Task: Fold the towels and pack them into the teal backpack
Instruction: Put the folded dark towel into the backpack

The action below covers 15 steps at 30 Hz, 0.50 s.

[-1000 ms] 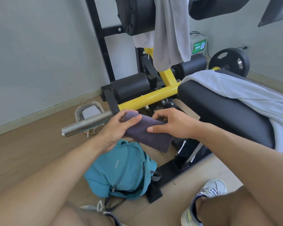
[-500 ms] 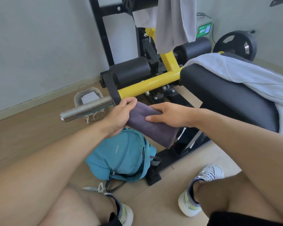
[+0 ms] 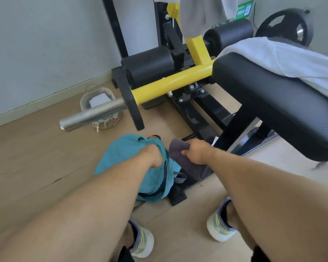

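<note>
Teal backpack (image 3: 125, 159) lies on the floor just in front of the weight bench (image 3: 273, 103). Left hand (image 3: 151, 155) has its grip clenched on the backpack's upper fabric. Right hand (image 3: 195, 152), just beside the backpack on its right, grips a folded dark grey towel (image 3: 187, 167). A white towel (image 3: 284, 59) lies draped over the bench pad; a grey towel (image 3: 201, 14) hangs above the bench frame.

Black-and-yellow gym machine (image 3: 170, 82), steel bar (image 3: 92, 115), wicker basket (image 3: 102, 110), weight plate (image 3: 290, 25) on wooden floor (image 3: 27, 157).
</note>
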Motion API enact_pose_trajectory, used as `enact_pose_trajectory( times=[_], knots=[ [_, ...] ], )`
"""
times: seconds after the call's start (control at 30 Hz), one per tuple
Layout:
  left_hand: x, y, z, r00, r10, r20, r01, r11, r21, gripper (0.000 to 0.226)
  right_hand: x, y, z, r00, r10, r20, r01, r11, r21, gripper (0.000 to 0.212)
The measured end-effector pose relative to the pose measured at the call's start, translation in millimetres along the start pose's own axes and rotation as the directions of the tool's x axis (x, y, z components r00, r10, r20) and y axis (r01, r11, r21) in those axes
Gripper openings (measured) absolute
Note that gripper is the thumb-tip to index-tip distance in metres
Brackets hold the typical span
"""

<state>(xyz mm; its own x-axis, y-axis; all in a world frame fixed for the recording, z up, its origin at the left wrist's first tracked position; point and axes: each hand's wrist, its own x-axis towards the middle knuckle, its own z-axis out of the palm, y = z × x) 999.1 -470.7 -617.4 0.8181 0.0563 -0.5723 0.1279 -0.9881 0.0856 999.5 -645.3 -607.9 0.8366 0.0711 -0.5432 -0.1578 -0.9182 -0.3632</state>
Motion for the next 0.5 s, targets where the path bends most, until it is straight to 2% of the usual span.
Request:
enact_pose_trajectory(
  times=[0.07,0.13,0.17,0.23,0.33,0.4,0.43,0.5],
  knots=[
    [8.9,-0.8,38.0,0.995,-0.096,0.002,0.095,0.979,-0.183,0.043,9.2,-0.2,28.4,0.994,0.103,-0.030,-0.085,0.924,0.372,0.045],
    [11.8,-4.3,73.3,0.993,-0.122,0.008,0.120,0.965,-0.233,0.054,15.2,1.1,53.3,0.983,0.183,0.034,-0.167,0.787,0.595,0.046],
    [12.1,-5.7,87.2,0.994,-0.112,0.003,0.110,0.971,-0.210,0.056,17.4,3.3,63.6,0.977,0.199,0.074,-0.200,0.749,0.631,0.047],
    [15.2,-8.0,107.4,0.995,-0.087,-0.052,0.080,0.991,-0.110,0.052,20.2,10.7,78.3,0.974,0.197,0.112,-0.224,0.753,0.618,0.046],
    [23.1,-16.1,118.5,0.994,-0.020,-0.104,0.018,1.000,-0.019,0.032,23.2,25.5,92.0,0.967,0.227,0.115,-0.247,0.728,0.640,0.047],
    [31.1,-25.2,113.1,0.997,0.018,-0.071,-0.022,0.998,-0.057,0.017,25.9,35.1,97.0,0.964,0.242,0.112,-0.256,0.726,0.638,0.048],
    [33.8,-31.4,107.1,0.999,0.040,-0.031,-0.044,0.991,-0.129,0.003,27.4,38.0,98.3,0.965,0.241,0.108,-0.255,0.745,0.616,0.049],
    [38.3,-42.8,93.3,0.995,0.089,0.050,-0.076,0.971,-0.228,0.036,30.9,40.4,100.0,0.963,0.248,0.106,-0.264,0.789,0.555,0.049]
  ],
)
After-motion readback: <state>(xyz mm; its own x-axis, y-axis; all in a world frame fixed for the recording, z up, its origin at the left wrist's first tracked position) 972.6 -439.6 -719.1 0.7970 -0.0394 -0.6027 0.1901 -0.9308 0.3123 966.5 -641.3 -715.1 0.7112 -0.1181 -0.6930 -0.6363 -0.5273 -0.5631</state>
